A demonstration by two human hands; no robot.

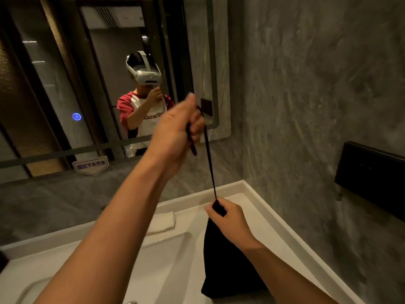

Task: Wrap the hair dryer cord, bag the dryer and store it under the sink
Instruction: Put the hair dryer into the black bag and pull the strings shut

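Note:
A black cloth bag [221, 266] hangs over the white counter [258, 207], bulging with something hidden inside; the hair dryer itself is out of sight. My right hand [230, 218] pinches the gathered neck of the bag. A black drawstring [209, 159] runs taut from that neck up to my left hand [175, 130], which is raised high and closed around the string, with a loose end dangling below the fist.
The white sink basin [153, 255] lies below my arms, a folded white towel [162, 222] behind it. A mirror [87, 84] fills the back wall. A grey stone wall with a black holder [370, 178] stands at the right.

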